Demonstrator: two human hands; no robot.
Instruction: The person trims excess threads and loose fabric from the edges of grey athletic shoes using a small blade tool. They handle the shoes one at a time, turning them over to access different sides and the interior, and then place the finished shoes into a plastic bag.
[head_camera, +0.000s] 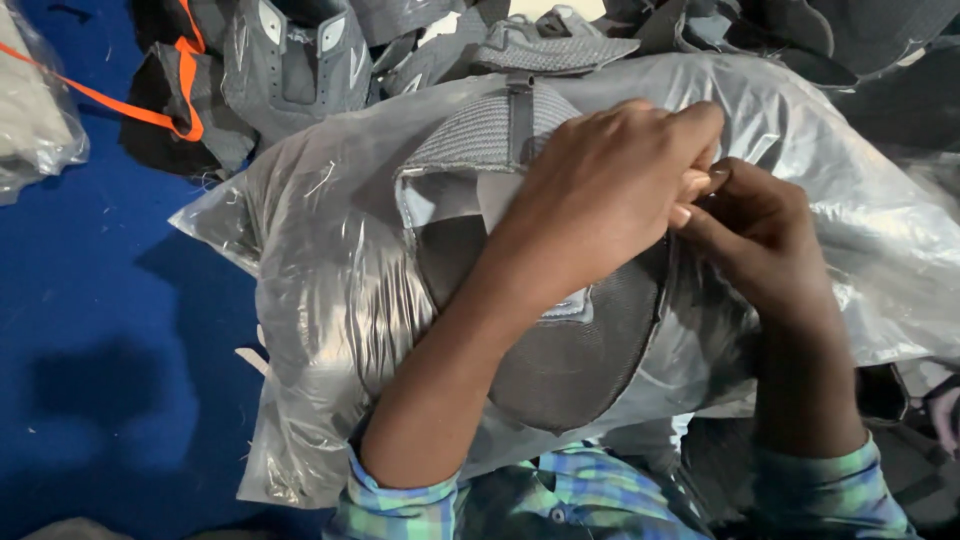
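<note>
A grey knitted shoe upper (480, 135) with a dark mesh toe part (570, 350) lies on a big clear plastic bag (320, 290) in my lap. My left hand (600, 190) rests on top of the upper, fingers curled at its right edge. My right hand (760, 235) meets it there, fingertips pinched together with the left hand's fingertips. What they pinch is too small to tell. Both wrists wear blue-green checked sleeves.
More grey shoe uppers (300, 60) are heaped at the back, one bundle with an orange strap (185, 70). Another plastic bag (35, 110) lies at the far left. A blue floor (100, 330) spreads to the left. Dark pieces lie at the right.
</note>
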